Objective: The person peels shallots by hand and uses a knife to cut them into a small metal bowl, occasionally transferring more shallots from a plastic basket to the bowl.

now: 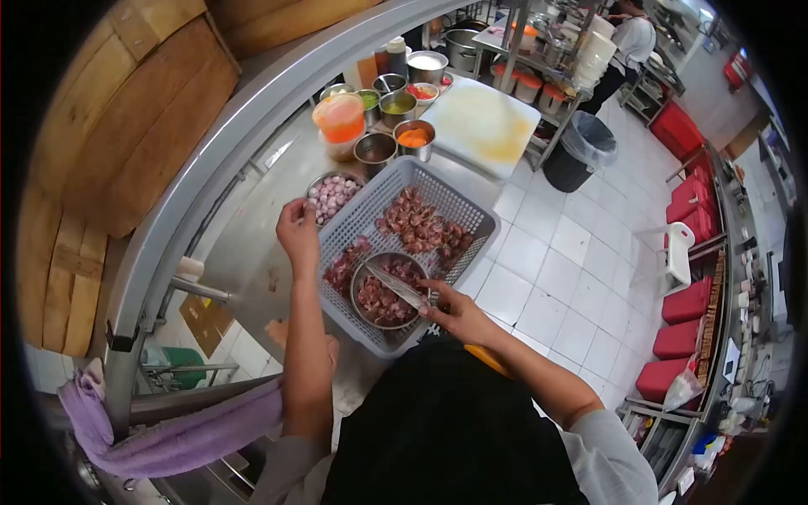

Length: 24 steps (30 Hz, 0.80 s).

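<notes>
My right hand [459, 313] grips a knife [394, 286], its blade lying slantwise over a round metal bowl [355, 313] of dark red-brown pieces. That bowl sits inside a grey perforated plastic basket [481, 220]. More red-brown pieces [417, 220], too small to identify surely, lie loose in the basket. At the left, my left hand [298, 234] is raised beside a metal bowl of small pale pink bulbs [334, 195] that look like peeled shallots. Its fingers are curled together by the bowl's edge; whatever they may hold is hidden.
Behind the basket stand a tub with orange contents [339, 116], several metal pots and a white cutting board [475, 122]. A metal rail [181, 126] curves along the left. A lined black bin [581, 151] and a white stool [678, 257] stand on the floor. Another person [633, 42] is farther back.
</notes>
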Tool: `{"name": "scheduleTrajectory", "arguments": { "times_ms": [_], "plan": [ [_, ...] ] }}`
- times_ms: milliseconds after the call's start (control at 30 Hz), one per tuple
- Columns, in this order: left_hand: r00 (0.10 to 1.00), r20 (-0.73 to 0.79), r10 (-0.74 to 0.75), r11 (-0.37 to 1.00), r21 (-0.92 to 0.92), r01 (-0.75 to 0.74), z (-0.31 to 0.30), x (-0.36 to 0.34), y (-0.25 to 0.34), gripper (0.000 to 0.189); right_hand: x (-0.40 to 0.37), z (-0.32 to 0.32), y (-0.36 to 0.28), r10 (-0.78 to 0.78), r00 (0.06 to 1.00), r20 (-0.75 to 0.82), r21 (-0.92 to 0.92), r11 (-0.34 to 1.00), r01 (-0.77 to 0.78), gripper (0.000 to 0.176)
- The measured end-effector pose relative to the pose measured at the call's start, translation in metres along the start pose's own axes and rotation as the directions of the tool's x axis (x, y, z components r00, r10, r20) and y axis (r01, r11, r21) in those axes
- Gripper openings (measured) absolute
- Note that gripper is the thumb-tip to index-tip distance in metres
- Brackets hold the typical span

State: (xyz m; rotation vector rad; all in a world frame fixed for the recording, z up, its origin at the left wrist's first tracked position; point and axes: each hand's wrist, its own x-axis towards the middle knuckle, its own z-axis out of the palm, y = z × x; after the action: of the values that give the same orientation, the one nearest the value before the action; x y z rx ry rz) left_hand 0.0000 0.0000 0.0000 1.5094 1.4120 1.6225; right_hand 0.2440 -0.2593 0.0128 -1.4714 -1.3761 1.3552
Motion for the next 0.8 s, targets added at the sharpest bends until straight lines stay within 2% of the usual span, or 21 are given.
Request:
{"name": "scheduleTrajectory", "arguments": {
  "times_ms": [67,100,200,233,300,367,433,500,567,667,767,800],
  "plan": [
    [0.995,0.093,0.043,0.993,0.106,-0.053,0.011,0.025,-0.012,0.031,-0.003,0.001,-0.007,-0.031,0.998,-0.058,-0.033,0.999,0.029,0.065],
    [0.994,0.104,0.022,0.995,0.094,-0.031,0.022,0.022,-0.017,0.031,-0.016,-0.008,-0.012,-0.007,0.998,-0.066,-0.042,0.999,0.004,0.065],
    [0.969,0.229,-0.092,0.951,0.309,0.017,0.021,0.036,-0.024,0.037,-0.018,-0.008,-0.026,-0.048,0.993,-0.11,-0.105,0.994,0.036,0.064],
    [0.965,0.242,-0.095,0.951,0.308,0.017,0.018,0.034,-0.034,0.037,-0.019,-0.01,-0.032,-0.038,0.992,-0.121,-0.1,0.995,0.026,0.064],
    [0.994,0.032,-0.105,0.994,-0.005,0.105,0.003,0.024,-0.05,0.037,-0.02,-0.011,-0.041,-0.031,0.992,-0.126,-0.195,0.981,0.006,0.066],
    [0.933,0.027,-0.358,0.91,-0.213,0.355,-0.024,-0.028,0.003,0.034,-0.016,-0.007,-0.038,-0.061,0.987,-0.147,-0.204,0.979,0.03,0.066],
    [0.907,0.211,-0.363,0.864,-0.289,0.413,-0.044,-0.085,0.045,0.036,-0.012,-0.003,-0.039,-0.095,0.984,-0.15,-0.218,0.974,0.06,0.067],
    [0.798,0.386,-0.463,0.719,-0.363,0.593,-0.052,-0.139,0.068,0.039,-0.009,0.0,-0.043,-0.079,0.989,-0.122,-0.3,0.953,0.039,0.068],
    [0.667,0.589,-0.457,0.614,-0.334,0.716,-0.057,-0.175,0.09,0.04,-0.004,0.009,-0.038,-0.125,0.987,-0.098,-0.34,0.937,0.085,0.068],
    [0.638,0.565,-0.523,0.584,-0.307,0.752,-0.051,-0.204,0.1,0.041,0.002,0.019,-0.042,-0.195,0.979,-0.056,-0.398,0.904,0.157,0.069],
    [0.655,0.578,-0.487,0.555,-0.374,0.743,-0.058,-0.204,0.082,0.041,0.016,0.028,-0.04,-0.224,0.974,-0.03,-0.424,0.885,0.191,0.068],
    [0.67,0.57,-0.476,0.548,-0.405,0.732,-0.059,-0.202,0.079,0.041,0.026,0.031,-0.036,-0.231,0.971,-0.069,-0.464,0.869,0.174,0.067]
  ]
}}
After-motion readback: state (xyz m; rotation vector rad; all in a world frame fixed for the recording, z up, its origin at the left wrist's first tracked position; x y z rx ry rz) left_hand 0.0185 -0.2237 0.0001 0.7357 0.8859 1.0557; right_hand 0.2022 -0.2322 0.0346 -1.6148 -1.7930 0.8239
